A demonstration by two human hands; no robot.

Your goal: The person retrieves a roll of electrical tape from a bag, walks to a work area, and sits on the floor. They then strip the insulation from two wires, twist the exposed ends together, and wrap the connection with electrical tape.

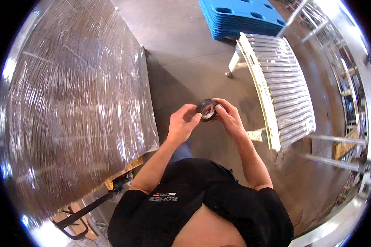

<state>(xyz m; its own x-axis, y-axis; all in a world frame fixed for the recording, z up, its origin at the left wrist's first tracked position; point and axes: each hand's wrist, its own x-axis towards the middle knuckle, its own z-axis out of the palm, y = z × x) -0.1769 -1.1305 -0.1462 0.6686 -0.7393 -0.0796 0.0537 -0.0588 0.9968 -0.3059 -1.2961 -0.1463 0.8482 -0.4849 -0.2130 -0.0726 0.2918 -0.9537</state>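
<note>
A roll of black tape (203,105) is held up between both hands in front of my body, its pale inner ring facing partly toward me. My left hand (183,123) pinches the roll's left edge between thumb and fingers. On the other side, my right hand (229,118) grips the right edge, with the thumb at the rim and the fingers curled behind. Some of the fingertips are hidden by the roll. A loose tape end cannot be made out.
To the left stands a tall load wrapped in clear stretch film (78,103). A black handle (84,212) juts out near its lower corner. A roller conveyor (286,86) is on the right, with stacked blue plastic pallets (239,18) behind it. Metal railings (338,140) line the far right.
</note>
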